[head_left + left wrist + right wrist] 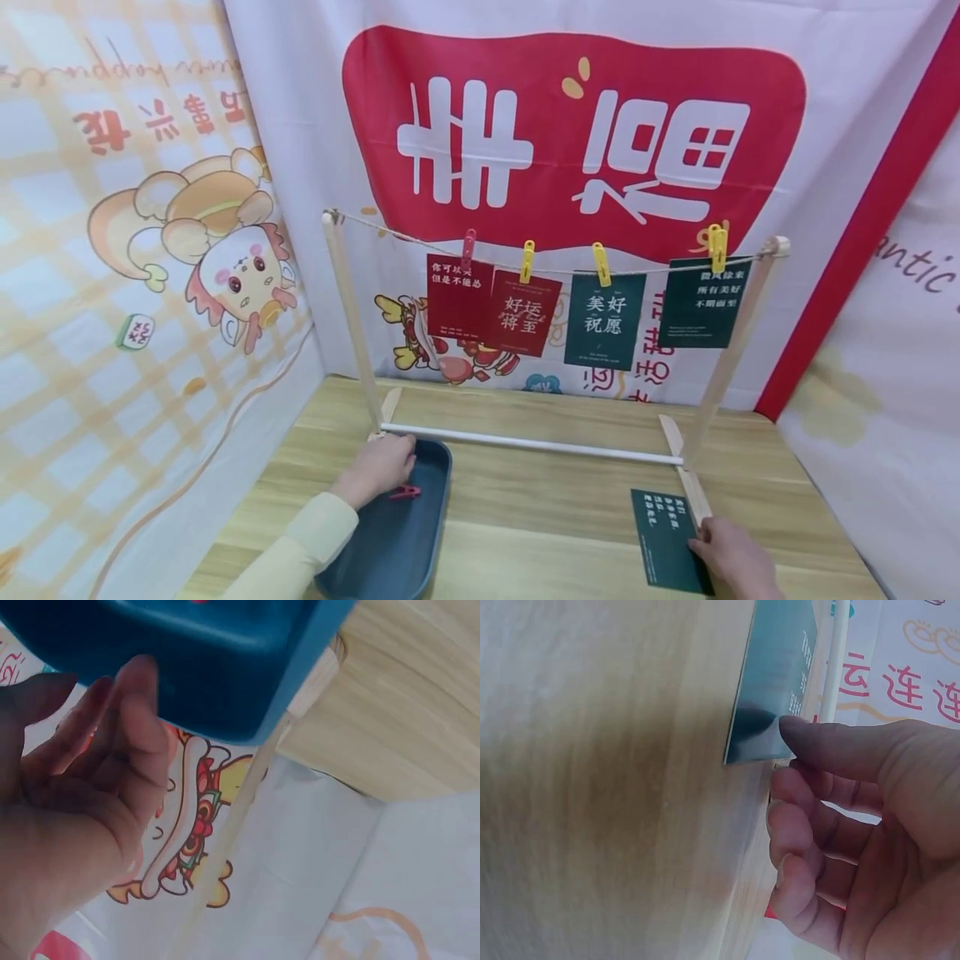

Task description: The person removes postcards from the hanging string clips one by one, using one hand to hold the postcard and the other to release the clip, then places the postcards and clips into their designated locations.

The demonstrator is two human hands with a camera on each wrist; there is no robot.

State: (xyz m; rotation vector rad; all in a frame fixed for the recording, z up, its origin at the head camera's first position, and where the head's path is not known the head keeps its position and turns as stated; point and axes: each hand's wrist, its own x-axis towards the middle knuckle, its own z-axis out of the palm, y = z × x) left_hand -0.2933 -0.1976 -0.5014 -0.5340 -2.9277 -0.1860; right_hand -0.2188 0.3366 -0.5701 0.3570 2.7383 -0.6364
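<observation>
My left hand (381, 465) hovers at the far end of a dark blue tray (390, 554). In the left wrist view its fingers are loosely bent beside the tray's wall (217, 697), the thumb apart, and no object shows between them. A red clothespin (406, 492) lies in the tray just below that hand. At the right, my right hand (738, 557) pinches the edge of a dark green card (660, 542) with white writing. The right wrist view shows the thumb (802, 739) on top of the card's corner, with the other fingers curled beneath.
Behind stands a wooden frame (351, 325) with a string (405, 237) across its top. Two red cards (459, 312) and two green cards (603, 333) hang there from red and yellow clothespins (528, 260). A white rod (532, 444) joins the feet. Printed cloth (300, 83) surrounds the wooden table (540, 533).
</observation>
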